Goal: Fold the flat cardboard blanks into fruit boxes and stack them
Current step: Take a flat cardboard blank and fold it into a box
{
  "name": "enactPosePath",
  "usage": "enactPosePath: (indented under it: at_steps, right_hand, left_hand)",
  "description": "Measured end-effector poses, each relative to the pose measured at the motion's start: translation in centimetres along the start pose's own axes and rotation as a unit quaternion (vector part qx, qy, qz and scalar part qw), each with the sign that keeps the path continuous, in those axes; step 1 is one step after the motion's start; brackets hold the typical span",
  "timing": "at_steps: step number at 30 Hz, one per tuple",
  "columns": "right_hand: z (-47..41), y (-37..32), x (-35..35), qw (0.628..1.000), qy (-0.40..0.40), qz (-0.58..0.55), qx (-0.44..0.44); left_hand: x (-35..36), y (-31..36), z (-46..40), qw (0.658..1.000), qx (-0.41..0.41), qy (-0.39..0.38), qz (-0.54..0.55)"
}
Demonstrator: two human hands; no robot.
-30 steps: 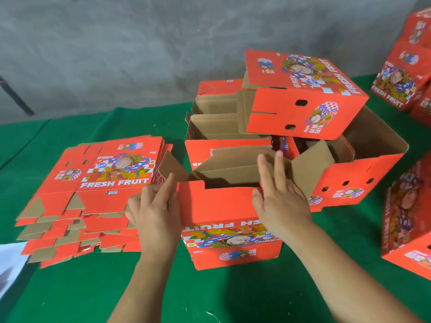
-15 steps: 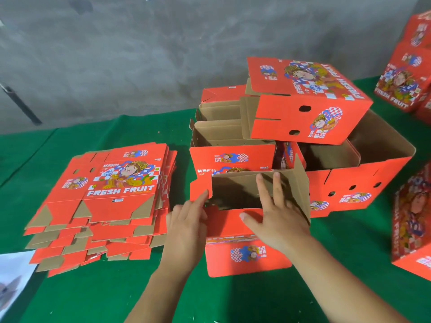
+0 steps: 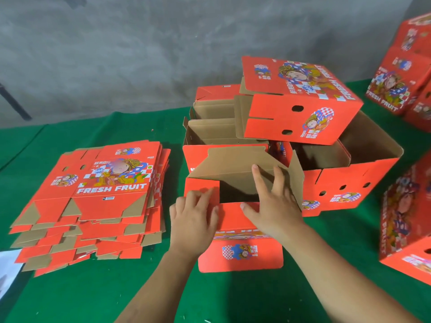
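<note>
A half-folded red fruit box (image 3: 240, 252) stands on the green table (image 3: 93, 294) in front of me, its brown inside showing. My left hand (image 3: 193, 220) presses the small red left flap down with straight fingers. My right hand (image 3: 272, 206) lies flat over the near red flap, its fingers reaching into the opening towards the brown flaps. A pile of flat red blanks (image 3: 98, 199) printed FRESH FRUIT lies at the left. Behind the box stand several folded open boxes (image 3: 214, 127), with one closed box (image 3: 300, 101) lying on top of them.
A larger open box (image 3: 354, 183) sits right of my hands. More red boxes (image 3: 401, 73) are stacked at the far right and one (image 3: 408, 227) stands at the near right edge. A grey wall runs behind the table. White paper (image 3: 9, 269) lies at the lower left.
The box has been tipped upright and drawn nearer the folded boxes. Both hands moved from its outer sides onto the top flaps, pushing them inward.
</note>
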State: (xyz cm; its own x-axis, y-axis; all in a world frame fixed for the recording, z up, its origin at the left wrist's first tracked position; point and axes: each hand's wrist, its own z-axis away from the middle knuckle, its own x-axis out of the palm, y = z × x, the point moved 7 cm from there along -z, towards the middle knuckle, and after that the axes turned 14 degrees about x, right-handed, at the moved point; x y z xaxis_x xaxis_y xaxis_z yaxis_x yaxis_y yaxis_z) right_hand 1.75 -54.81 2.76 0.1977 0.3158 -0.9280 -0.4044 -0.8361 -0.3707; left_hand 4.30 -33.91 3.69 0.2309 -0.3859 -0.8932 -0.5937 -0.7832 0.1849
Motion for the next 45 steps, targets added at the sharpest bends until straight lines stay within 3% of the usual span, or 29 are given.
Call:
enactPosePath:
  at_steps: [3,5,10,14,16,18,21,25,28,31,34,35,38,39,42,43,45]
  right_hand:
    - [2.1,0.6,-3.4,0.979,0.2,-0.039,-0.007]
    - [3.3,2.8,-3.6,0.965,0.239,-0.099,0.041]
    - [4.1,5.2,-2.1,0.961,0.21,-0.179,0.004]
    - [4.3,3.3,-2.4,0.959,0.213,-0.171,-0.07]
    - [4.1,2.9,-1.8,0.964,0.178,-0.176,-0.095]
    - [3.6,3.1,-1.1,0.974,0.125,-0.174,-0.073]
    - [3.1,3.2,-1.6,0.976,0.137,-0.15,-0.074]
    - [0.8,4.3,-3.2,0.955,0.106,-0.275,0.03]
    - [-0.7,4.1,-3.4,0.965,0.061,-0.254,0.036]
    - [-1.1,4.2,-2.7,0.936,-0.005,-0.346,0.061]
    - [-1.1,5.6,-2.1,0.916,0.002,-0.384,0.117]
    - [-1.2,5.8,-1.8,0.924,-0.016,-0.364,0.119]
    - [-1.4,6.0,-0.4,0.974,-0.074,-0.188,0.101]
    - [-1.3,5.9,-0.1,0.98,-0.072,-0.151,0.107]
    - [-1.2,5.4,0.1,0.989,-0.007,-0.062,0.137]
    - [-1.1,5.1,0.1,0.989,0.011,-0.036,0.147]
    - [-1.0,4.9,0.2,0.988,0.029,-0.021,0.15]
  left_hand:
    - [0.4,-0.8,-1.4,0.998,-0.039,-0.023,-0.04]
    - [0.4,-1.1,-2.4,0.995,-0.052,-0.026,-0.078]
    - [1.5,-2.2,-3.8,0.992,-0.106,-0.048,-0.046]
    - [2.3,-2.1,-4.1,0.993,-0.088,-0.076,0.009]
    - [2.3,-2.1,-4.3,0.992,-0.083,-0.084,0.05]
    - [2.0,-2.4,-4.5,0.991,-0.089,-0.063,0.074]
    - [1.4,-3.0,-4.8,0.983,-0.085,0.011,0.162]
    - [1.6,-4.9,-3.0,0.962,-0.096,0.056,0.251]
    - [2.2,-4.7,-2.1,0.965,-0.079,0.042,0.246]
    - [1.5,-3.8,-1.7,0.958,-0.055,0.064,0.275]
    - [1.0,-2.4,-1.1,0.919,-0.075,0.032,0.387]
    - [1.1,-1.9,-0.7,0.886,-0.098,0.019,0.454]
    - [2.2,-1.2,0.6,0.743,-0.217,0.06,0.631]
    - [2.5,-0.9,0.9,0.738,-0.232,0.056,0.632]
    - [2.9,-0.9,1.4,0.863,-0.219,0.015,0.455]
    - [3.0,-0.9,1.5,0.88,-0.234,0.014,0.413]
    - [3.4,-1.1,1.8,0.854,-0.276,0.03,0.44]
